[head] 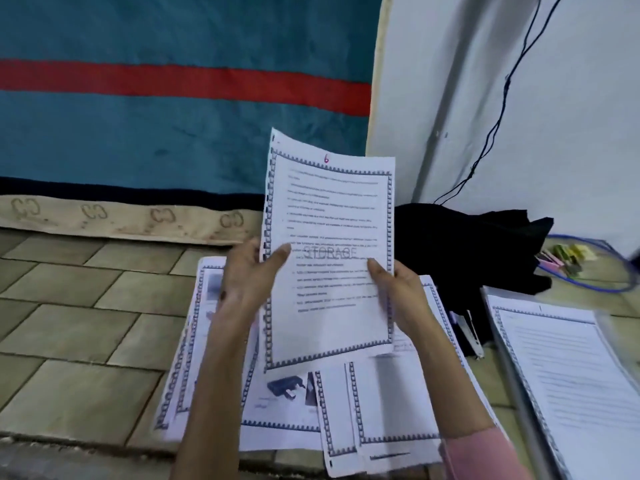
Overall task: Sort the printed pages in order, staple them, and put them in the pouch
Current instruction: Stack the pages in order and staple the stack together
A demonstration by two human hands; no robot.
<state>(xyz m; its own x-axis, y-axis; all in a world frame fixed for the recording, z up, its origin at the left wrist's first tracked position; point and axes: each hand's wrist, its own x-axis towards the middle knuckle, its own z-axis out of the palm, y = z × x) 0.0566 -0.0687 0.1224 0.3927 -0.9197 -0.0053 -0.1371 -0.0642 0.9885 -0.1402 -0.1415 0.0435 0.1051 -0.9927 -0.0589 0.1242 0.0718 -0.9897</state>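
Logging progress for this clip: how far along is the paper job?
Early sorting. One page lies set aside at right. Left hand and right hand hold up the page marked 6. Loose pages still cover the floor; nothing looks stapled.

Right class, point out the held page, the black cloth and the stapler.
Held page [332, 216], head view: middle of its printed text.
Black cloth [460, 244], head view: centre of the heap.
Stapler [472, 336], head view: its visible body.

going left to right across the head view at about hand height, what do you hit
Tiled floor → left hand → the held page marked 6 → right hand → black cloth → stack of pages on the right.
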